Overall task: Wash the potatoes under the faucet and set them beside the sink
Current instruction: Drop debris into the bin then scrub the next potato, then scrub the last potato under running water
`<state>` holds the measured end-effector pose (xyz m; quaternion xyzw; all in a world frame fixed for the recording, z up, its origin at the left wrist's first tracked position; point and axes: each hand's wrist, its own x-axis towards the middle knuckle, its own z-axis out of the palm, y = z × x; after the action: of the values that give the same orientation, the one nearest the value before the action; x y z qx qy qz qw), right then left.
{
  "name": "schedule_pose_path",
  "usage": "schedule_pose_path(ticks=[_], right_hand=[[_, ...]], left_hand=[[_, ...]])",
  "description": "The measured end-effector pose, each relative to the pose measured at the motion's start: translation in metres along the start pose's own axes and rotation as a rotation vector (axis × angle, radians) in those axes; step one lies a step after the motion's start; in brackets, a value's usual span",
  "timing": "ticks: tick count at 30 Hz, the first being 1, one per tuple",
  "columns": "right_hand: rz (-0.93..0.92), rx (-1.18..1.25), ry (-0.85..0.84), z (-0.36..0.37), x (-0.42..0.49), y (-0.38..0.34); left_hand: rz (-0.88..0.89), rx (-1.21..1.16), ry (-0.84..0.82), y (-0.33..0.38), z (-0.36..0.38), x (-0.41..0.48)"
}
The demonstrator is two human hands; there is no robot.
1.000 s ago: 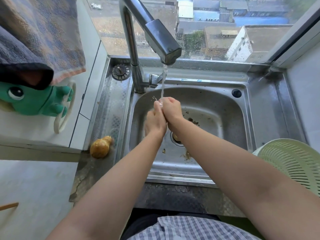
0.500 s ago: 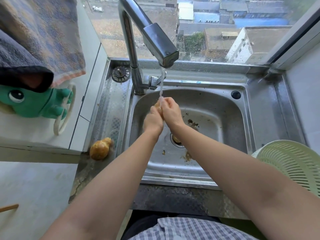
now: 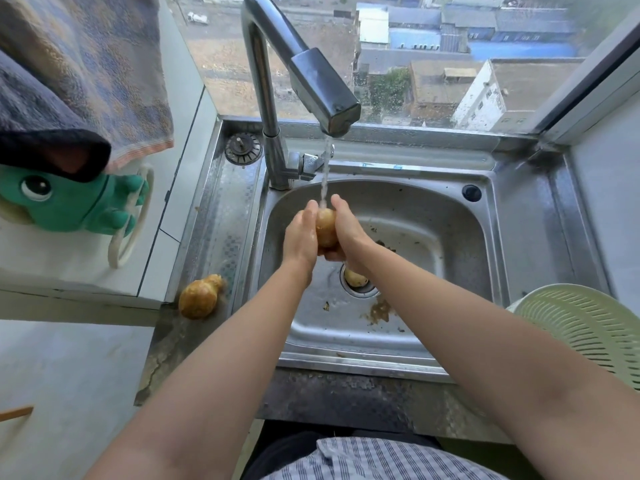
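Washing step: left hand (image 3: 300,237) and right hand (image 3: 348,230) close around a yellow-brown potato (image 3: 326,227) under the steel faucet (image 3: 323,98) stream, over the steel sink (image 3: 433,216). Next: carry it left onto the table, beside the washed potato (image 3: 200,296).

Basin crowded at centre, open to the right

Both hands (image 3: 325,233) and the faucet (image 3: 311,74) overhead fill the middle of the sink (image 3: 450,237); a potato (image 3: 355,277) sits in the drain. The basin's right half lies bare. On the left ledge another potato (image 3: 200,296) blocks the near end; a colander (image 3: 585,327) crowds the right counter.
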<state>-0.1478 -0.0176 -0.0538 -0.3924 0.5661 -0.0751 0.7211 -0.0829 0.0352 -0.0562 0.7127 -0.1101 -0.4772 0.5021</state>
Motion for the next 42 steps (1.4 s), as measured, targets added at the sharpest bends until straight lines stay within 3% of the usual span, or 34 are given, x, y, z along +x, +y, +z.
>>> schedule_pose_path(ticks=[3,5,8,12,16,20,22,26,31,34,36,42], right_hand=[[-0.048,-0.186,-0.211,-0.012,-0.003,0.007],[-0.058,-0.213,-0.254,-0.018,0.0,0.011],[-0.054,-0.359,-0.148,-0.014,0.01,0.017],[-0.046,-0.547,-0.137,0.016,0.012,0.022],[-0.322,-0.529,-0.153,0.072,0.017,0.025],[-0.569,-0.746,-0.169,0.12,0.023,0.025],[-0.644,-0.861,-0.15,0.133,0.027,0.033],[-0.678,-1.018,-0.071,0.137,0.033,0.048],[-0.738,-0.872,-0.11,0.099,0.032,0.047],[-0.689,-0.707,-0.005,0.054,0.038,0.051],[-0.539,-0.755,0.039,0.021,0.047,0.055],[-0.087,-1.057,0.119,-0.052,0.093,0.092]], left_hand=[[-0.142,-0.07,0.029,0.007,-0.004,0.003],[-0.138,0.032,-0.019,0.006,-0.006,0.001],[0.028,0.417,-0.002,-0.005,-0.017,0.003],[0.213,0.912,0.309,-0.015,-0.063,-0.001],[0.288,1.199,0.508,-0.023,-0.12,-0.016],[0.165,1.368,0.438,-0.043,-0.157,-0.027],[0.188,1.426,0.405,-0.054,-0.164,-0.03],[0.254,1.322,0.444,-0.056,-0.161,-0.033],[0.493,1.229,0.521,-0.045,-0.139,-0.028],[0.561,1.12,0.376,-0.04,-0.105,-0.015],[0.481,1.002,0.265,-0.044,-0.078,-0.003],[0.015,0.866,0.01,-0.078,-0.021,0.047]])
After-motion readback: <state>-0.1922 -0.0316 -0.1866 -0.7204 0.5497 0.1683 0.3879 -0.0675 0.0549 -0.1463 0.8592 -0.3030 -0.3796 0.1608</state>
